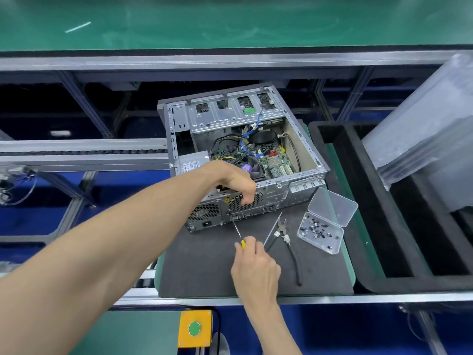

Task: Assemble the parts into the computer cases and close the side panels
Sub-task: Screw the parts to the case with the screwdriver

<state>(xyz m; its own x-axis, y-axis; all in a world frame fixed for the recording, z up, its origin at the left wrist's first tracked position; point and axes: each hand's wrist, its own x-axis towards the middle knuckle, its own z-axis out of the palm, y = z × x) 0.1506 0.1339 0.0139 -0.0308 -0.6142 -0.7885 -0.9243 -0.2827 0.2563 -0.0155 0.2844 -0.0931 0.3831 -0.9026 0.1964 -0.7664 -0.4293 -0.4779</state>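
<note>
Head view. An open grey metal computer case (245, 155) lies on its side on a dark grey foam mat (204, 265), its open side facing up so the green circuit board (276, 162) and the black, blue and yellow cables (230, 147) inside remain reachable; no side panel is on it. The perforated rear face is turned toward the person, evidently to present its screw points to the tool.

The left hand (236, 180) curls over the top rear edge of the case and grips it, apparently to steady the chassis against the push of the driver. The right hand (256, 267) is closed around the yellow-handled screwdriver (239, 235), pinching the handle near its front end; the slim shaft slants up and away, its tip meeting the rear face just below the round fan grille (249, 201), beside the power supply (204, 213). Whether a screw sits under the tip is too small to tell.

A small clear plastic box of dark screws (320, 234), lid hinged open, rests near the right hand, probably for quick refills. Black-handled side cutters (289, 242) lie between box and driver.

Judged stage: fastening a rear-panel part; closing not yet begun.
</note>
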